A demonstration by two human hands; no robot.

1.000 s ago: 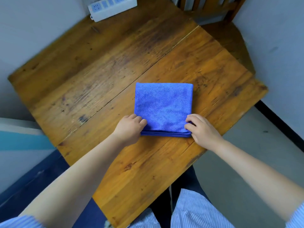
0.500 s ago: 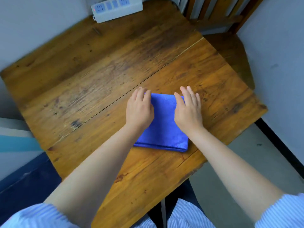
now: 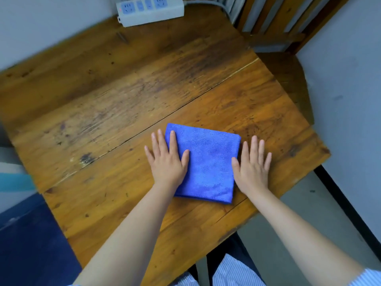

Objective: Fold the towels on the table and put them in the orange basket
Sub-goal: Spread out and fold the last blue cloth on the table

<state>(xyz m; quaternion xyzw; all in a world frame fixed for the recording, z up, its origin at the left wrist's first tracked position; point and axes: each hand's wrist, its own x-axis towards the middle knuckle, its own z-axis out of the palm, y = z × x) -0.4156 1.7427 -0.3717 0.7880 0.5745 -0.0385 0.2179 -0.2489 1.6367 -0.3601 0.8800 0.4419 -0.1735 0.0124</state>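
Observation:
A blue towel [image 3: 208,164], folded into a small square, lies flat on the wooden table [image 3: 115,112] near its right front corner. My left hand [image 3: 167,159] lies flat with straight fingers on the towel's left edge, partly on the wood. My right hand [image 3: 251,166] lies flat just past the towel's right edge, its thumb touching the cloth. No orange basket is in view.
A white power strip [image 3: 150,10] with a grey cable sits at the table's far edge by the wall. A wooden chair [image 3: 276,36] stands behind the far right corner. Grey walls close in on the left and right; floor shows beyond the table's right edge.
Both hands have slid apart from the towel's middle to its left and right edges, smoothing it. A second ago they pinched the near corners.

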